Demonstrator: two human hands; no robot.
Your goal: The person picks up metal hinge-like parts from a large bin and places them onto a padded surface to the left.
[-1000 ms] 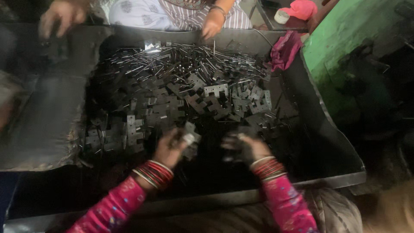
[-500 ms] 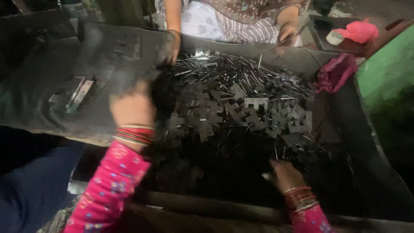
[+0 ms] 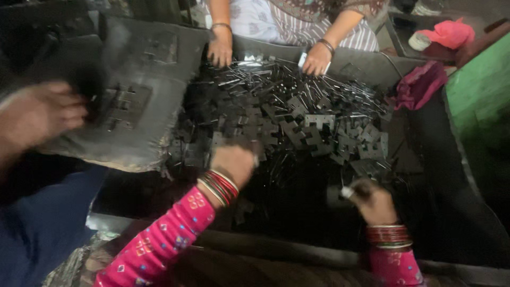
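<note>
A dark metal tray (image 3: 451, 175) holds a heap of flat hinge plates (image 3: 308, 127) and thin metal pins (image 3: 276, 79). My left hand (image 3: 234, 162), in a pink sleeve with red bangles, rests over the near left edge of the heap, its fingers curled under and hidden. My right hand (image 3: 372, 201) hovers low over the tray's near right part, closed around a dark hinge plate (image 3: 336, 197). At the far side, another person's two hands (image 3: 220, 49) (image 3: 317, 58) touch the pins.
A grey sheet (image 3: 138, 138) lies over the tray's left side with a few hinges (image 3: 125, 106) on it. A third person's blurred hand (image 3: 40, 114) hangs at the far left. A pink cloth (image 3: 419, 85) and a green wall (image 3: 478, 90) sit at the right.
My left hand has come back from the grey sheet on the left to the heap of plates. My right hand stays low at the near right, and the view has shifted.
</note>
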